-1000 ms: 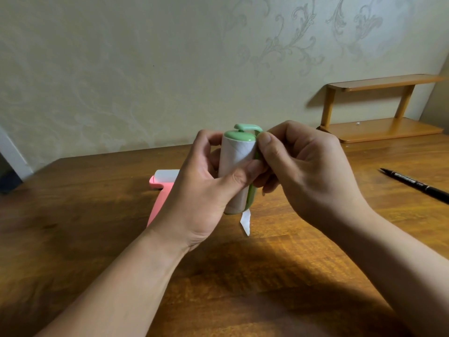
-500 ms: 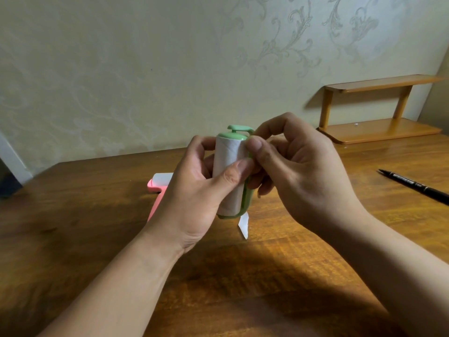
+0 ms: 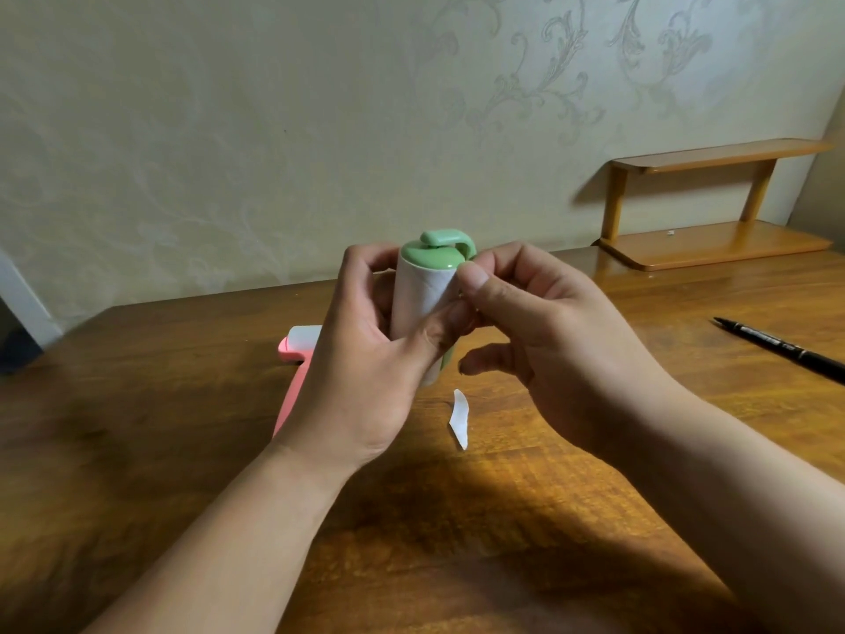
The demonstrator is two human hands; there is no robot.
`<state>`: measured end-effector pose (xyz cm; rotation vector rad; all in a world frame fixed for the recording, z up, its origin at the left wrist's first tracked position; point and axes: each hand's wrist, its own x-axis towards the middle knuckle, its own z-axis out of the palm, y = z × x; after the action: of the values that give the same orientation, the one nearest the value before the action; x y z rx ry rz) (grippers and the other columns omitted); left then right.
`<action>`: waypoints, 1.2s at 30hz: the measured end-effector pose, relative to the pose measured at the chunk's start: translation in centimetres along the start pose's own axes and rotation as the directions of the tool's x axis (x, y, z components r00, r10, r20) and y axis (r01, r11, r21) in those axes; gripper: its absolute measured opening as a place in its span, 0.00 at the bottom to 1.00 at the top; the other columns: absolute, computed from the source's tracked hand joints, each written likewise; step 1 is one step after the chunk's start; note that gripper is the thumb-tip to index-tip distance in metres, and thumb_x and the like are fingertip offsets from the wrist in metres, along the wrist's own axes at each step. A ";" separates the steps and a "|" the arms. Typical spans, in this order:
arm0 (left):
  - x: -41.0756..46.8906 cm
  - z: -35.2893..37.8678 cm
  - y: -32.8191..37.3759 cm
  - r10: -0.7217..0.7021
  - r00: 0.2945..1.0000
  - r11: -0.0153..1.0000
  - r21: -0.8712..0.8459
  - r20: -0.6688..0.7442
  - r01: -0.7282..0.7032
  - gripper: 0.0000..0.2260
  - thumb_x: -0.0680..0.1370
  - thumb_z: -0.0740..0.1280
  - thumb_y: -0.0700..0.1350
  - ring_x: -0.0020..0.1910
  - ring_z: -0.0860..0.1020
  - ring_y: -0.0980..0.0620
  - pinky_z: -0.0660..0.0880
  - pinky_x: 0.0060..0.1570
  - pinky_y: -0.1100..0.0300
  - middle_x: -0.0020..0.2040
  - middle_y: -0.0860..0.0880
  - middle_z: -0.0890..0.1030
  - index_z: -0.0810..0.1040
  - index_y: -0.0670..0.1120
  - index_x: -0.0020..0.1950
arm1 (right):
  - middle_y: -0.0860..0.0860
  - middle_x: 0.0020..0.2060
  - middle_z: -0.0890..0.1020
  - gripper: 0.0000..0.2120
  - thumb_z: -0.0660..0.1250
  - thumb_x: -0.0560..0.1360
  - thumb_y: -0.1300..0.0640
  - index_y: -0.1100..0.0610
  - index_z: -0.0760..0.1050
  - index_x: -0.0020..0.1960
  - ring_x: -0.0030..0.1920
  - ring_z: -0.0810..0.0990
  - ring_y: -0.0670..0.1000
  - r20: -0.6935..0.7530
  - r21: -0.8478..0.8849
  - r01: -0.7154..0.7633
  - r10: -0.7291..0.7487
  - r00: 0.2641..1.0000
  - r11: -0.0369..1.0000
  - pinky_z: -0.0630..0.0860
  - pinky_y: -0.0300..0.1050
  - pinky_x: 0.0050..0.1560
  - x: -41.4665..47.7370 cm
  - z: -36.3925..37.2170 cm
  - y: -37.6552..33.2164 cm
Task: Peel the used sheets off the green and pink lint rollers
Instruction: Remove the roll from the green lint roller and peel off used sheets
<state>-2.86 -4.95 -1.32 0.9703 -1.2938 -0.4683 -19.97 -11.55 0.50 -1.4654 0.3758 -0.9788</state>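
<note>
We are gripping the green lint roller upright above the table, long axis vertical, in our curled left hand, while our right hand is pinching its used sheet at the upper right edge.

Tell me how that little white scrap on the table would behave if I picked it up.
The white scrap looks thin and curled, so probably floppy and very light. If it tore off the green lint roller, one face may be sticky and cling to fingers. Being flat, it likely won't roll.
</note>
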 end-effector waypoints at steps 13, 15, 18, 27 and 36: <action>0.0 -0.4 -0.1 0.010 1.000 1.000 0.004 0.023 -0.010 0.28 0.77 0.81 0.60 0.66 0.87 0.43 0.86 0.55 0.52 0.66 0.48 0.87 0.74 0.57 0.73 | 0.62 0.48 0.84 0.05 0.69 0.85 0.58 0.59 0.81 0.53 0.50 0.84 0.59 0.010 0.063 -0.046 0.046 0.999 0.997 0.84 0.46 0.38 -0.1 0.0 -0.3; 0.1 -0.4 -0.1 0.009 1.000 1.000 0.002 0.026 -0.009 0.28 0.77 0.80 0.59 0.65 0.87 0.43 0.86 0.55 0.52 0.65 0.48 0.87 0.74 0.57 0.73 | 0.61 0.47 0.84 0.05 0.69 0.85 0.58 0.60 0.80 0.53 0.49 0.85 0.58 0.011 0.058 -0.041 0.041 0.999 0.997 0.84 0.46 0.39 0.0 0.0 -0.4; 0.0 -0.2 -0.2 0.008 0.999 1.000 -0.014 0.032 -0.008 0.28 0.78 0.80 0.59 0.64 0.87 0.45 0.86 0.52 0.54 0.64 0.47 0.87 0.74 0.55 0.73 | 0.56 0.41 0.85 0.05 0.68 0.85 0.60 0.59 0.80 0.50 0.44 0.86 0.53 0.006 0.057 -0.009 0.009 1.000 0.998 0.83 0.45 0.37 -0.1 0.1 -0.3; 0.1 0.0 0.0 -0.044 0.999 0.988 -0.151 0.021 0.046 0.28 0.77 0.82 0.55 0.62 0.88 0.46 0.85 0.53 0.55 0.62 0.45 0.87 0.75 0.52 0.72 | 0.54 0.42 0.89 0.06 0.66 0.86 0.63 0.59 0.80 0.52 0.43 0.88 0.51 0.026 0.023 0.085 -0.086 0.996 0.996 0.83 0.42 0.40 0.0 0.1 0.1; 0.0 0.1 0.1 -0.030 0.998 0.991 -0.131 0.050 0.036 0.26 0.76 0.82 0.57 0.60 0.88 0.48 0.85 0.53 0.56 0.61 0.46 0.88 0.76 0.55 0.70 | 0.51 0.39 0.89 0.07 0.69 0.85 0.55 0.58 0.81 0.52 0.42 0.90 0.49 0.006 -0.033 0.103 -0.103 0.995 0.994 0.83 0.41 0.39 0.0 0.0 -0.1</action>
<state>-2.99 -4.94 -1.23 0.8756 -1.2745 -0.5983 -20.06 -11.53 0.56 -1.5294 0.3173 -1.0552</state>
